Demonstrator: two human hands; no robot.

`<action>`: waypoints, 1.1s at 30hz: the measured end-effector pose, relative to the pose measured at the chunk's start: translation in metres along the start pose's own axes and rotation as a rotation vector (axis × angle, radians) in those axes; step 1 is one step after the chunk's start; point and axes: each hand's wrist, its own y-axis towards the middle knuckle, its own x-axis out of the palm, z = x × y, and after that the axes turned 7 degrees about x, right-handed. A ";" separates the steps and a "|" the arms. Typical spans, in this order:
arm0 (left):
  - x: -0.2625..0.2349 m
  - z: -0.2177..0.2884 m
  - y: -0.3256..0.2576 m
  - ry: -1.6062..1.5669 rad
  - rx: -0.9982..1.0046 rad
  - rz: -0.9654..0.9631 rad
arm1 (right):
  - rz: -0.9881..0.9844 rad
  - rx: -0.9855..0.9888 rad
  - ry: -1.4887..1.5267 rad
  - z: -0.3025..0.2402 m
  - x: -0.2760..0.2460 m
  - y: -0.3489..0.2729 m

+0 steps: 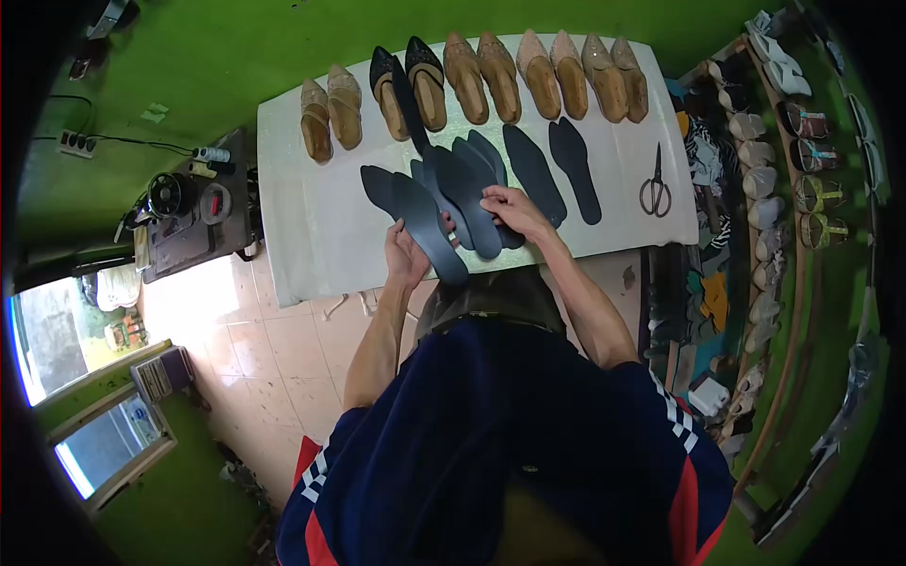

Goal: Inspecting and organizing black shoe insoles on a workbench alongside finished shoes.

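"Over the near edge of the white-covered table (pixel 307 222), what do your hands have?"

"Your left hand (pixel 406 257) curls around a dark grey shoe-sole piece (pixel 422 222), fingertips showing past its far side. Its heel end reaches toward the table's near edge."

"And your right hand (pixel 516 211)?"

"Your thumb and fingers are narrow, set against the fanned sole pieces (pixel 459 179) above the table's middle. I can't tell whether you pinch one or only steady it."

"What could slip?"

"The fan. Its pieces overlap unevenly, so a loose left grip could drop one off the table's near edge."

"Anything farther up?"

"One long dark piece (pixel 408 106) points toward the table's far edge, across the black pointed-toe mules (pixel 426 87). I can't tell if it touches them; a careless swing there could knock one over."

"And to the right?"

"Two separate sole pieces (pixel 576 172) lie right of the table's middle. If your fan slides that way, they could get mixed in. The scissors (pixel 657 179), near the table's right edge, could be nudged by a wide elbow."
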 end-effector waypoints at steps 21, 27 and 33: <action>-0.022 -0.006 0.007 0.082 0.201 0.097 | -0.047 0.119 0.076 -0.003 0.037 0.006; -0.022 -0.011 0.009 0.099 0.217 0.077 | -0.008 -0.100 0.072 -0.004 0.058 -0.011; -0.024 0.019 -0.013 -0.025 0.185 0.085 | 0.236 -0.260 0.202 -0.009 0.015 0.006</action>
